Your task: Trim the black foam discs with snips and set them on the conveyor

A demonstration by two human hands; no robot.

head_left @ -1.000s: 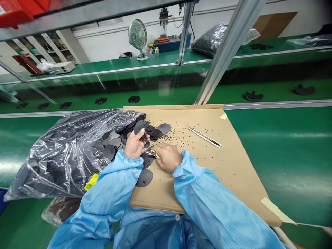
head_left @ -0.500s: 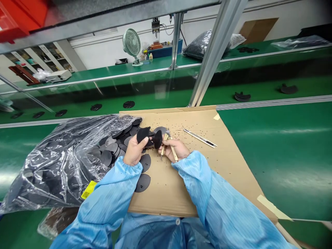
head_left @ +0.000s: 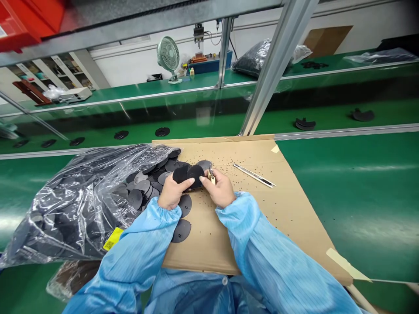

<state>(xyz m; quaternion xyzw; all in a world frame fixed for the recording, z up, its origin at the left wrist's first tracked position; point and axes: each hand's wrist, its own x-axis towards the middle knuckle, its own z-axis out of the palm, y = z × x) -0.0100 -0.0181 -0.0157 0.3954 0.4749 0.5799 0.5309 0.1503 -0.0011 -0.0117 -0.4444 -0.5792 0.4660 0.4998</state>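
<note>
My left hand (head_left: 170, 193) grips a small stack of black round discs (head_left: 183, 173), held up over a sheet of cardboard (head_left: 262, 205). My right hand (head_left: 221, 188) is closed on the right side of the same discs, with a small wooden-handled tool (head_left: 211, 175) tucked in its fingers. Both arms wear light blue sleeves. More black discs (head_left: 147, 183) spill from the mouth of a clear plastic bag (head_left: 75, 200) just left of my hands. Two loose discs (head_left: 183, 218) lie on the cardboard under my left wrist.
A thin metal blade-like tool (head_left: 253, 175) lies on the cardboard to the right, among small black crumbs. Beyond runs a green conveyor (head_left: 209, 117) carrying black discs (head_left: 162, 131). A slanted aluminium post (head_left: 271, 69) rises behind the cardboard. A small fan (head_left: 168, 54) stands at the back.
My hands rose from the cardboard with the discs. The right hand, which held the tool apart from the discs half a second ago, has now closed in on them.
</note>
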